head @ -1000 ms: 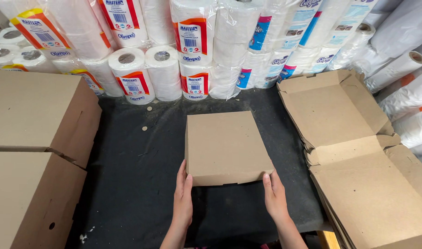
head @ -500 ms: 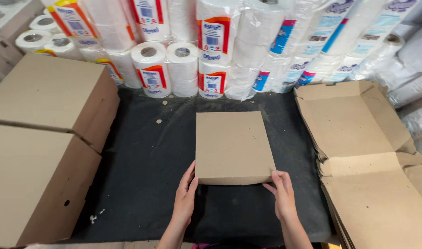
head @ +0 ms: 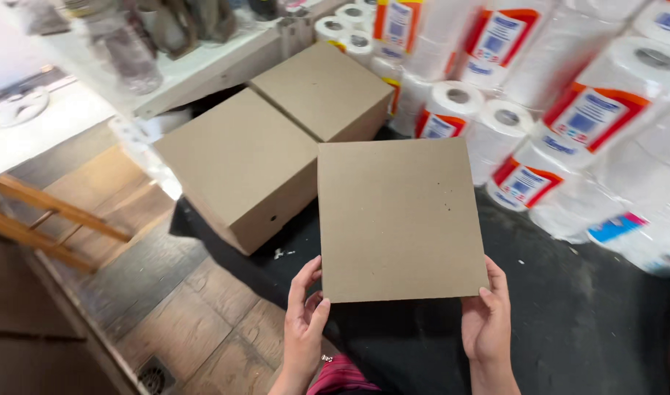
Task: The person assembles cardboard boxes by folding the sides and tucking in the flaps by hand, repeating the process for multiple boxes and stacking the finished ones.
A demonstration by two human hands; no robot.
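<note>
I hold a flat square brown cardboard box (head: 397, 216) up in front of me by its near edge. My left hand (head: 305, 318) grips the lower left corner, thumb on top. My right hand (head: 487, 314) grips the lower right corner. The box is lifted off the black mat (head: 569, 322) and tilted toward me, hiding what lies beneath it.
Two closed cardboard boxes (head: 243, 164) (head: 327, 88) sit on the mat at the left. Wrapped paper rolls (head: 569, 117) are stacked along the back and right. A white shelf (head: 203, 62) with jars, a wooden frame (head: 42, 219) and wood-look floor (head: 166, 307) lie at left.
Both hands have lifted the flat box off the mat. The view has swung left, bringing the two closed boxes, shelf and floor into sight; the open cartons on the right are gone from view.
</note>
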